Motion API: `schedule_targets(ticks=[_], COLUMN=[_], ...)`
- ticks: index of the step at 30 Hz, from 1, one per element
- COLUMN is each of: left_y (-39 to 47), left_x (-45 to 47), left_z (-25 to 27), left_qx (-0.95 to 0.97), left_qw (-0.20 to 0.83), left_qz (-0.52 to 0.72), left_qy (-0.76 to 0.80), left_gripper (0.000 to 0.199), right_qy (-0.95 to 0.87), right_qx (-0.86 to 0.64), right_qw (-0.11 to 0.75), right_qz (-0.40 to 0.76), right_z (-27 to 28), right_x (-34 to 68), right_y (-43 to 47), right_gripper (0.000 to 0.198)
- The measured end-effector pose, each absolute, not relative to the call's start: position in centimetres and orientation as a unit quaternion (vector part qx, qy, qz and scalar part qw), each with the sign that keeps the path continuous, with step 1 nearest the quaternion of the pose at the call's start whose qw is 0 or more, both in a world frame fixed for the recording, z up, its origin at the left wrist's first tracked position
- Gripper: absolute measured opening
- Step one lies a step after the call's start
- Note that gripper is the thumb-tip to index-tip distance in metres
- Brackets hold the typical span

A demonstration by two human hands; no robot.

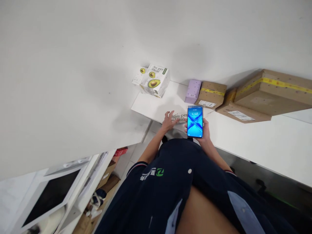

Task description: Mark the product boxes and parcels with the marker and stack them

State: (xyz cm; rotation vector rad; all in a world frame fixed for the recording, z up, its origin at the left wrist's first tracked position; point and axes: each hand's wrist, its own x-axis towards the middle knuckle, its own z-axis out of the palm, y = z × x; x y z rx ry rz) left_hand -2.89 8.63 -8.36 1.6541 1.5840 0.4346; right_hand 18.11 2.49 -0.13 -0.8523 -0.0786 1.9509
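Observation:
My right hand [206,130] is wrapped around a smartphone [195,122], its lit blue screen facing up at me and showing 4:48. To the left, my left hand [168,121] has its fingers spread at the end of a white box [179,116] printed "Su-per Meal". Whether those fingers touch the box, I cannot tell. That box lies near the front edge of the white table [156,107], and the phone hides its right end.
Avocado-printed boxes [156,78] stand at the back left against the wall. A purple box [193,91], a small taped carton [211,94] and larger stacked cartons [273,91] line the back right. A dark-screened monitor [52,196] is at lower left.

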Motion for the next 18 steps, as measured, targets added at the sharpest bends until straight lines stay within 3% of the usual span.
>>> schedule_targets(ticks=[4, 10, 14, 18], left_y=[8.7, 8.4, 8.0, 8.1], left_x=[-3.6, -3.3, -5.3, -10.5], left_z=[-8.4, -8.7, -9.0, -9.2], left_qx=[0.687, 0.668, 0.633, 0.547], left_qw=[0.394, 0.406, 0.379, 0.302], left_qz=[0.116, 0.132, 0.193, 0.244], left_qy=[0.599, 0.610, 0.646, 0.742], left_gripper=[0.097, 0.083, 0.080, 0.082], right_qy=[-0.051, -0.018, -0.071, -0.198], right_qx=[-0.476, -0.670, -0.828, -0.917], right_qw=[0.537, 0.517, 0.363, 0.142], right_qz=[0.695, 0.532, 0.421, 0.317], right_z=[-1.4, -6.9, -10.5, -11.9], right_x=[22.4, 27.8, 29.2, 28.7], right_y=[1.1, -0.6, -1.7, -2.1], right_gripper=[0.059, 0.049, 0.040, 0.051])
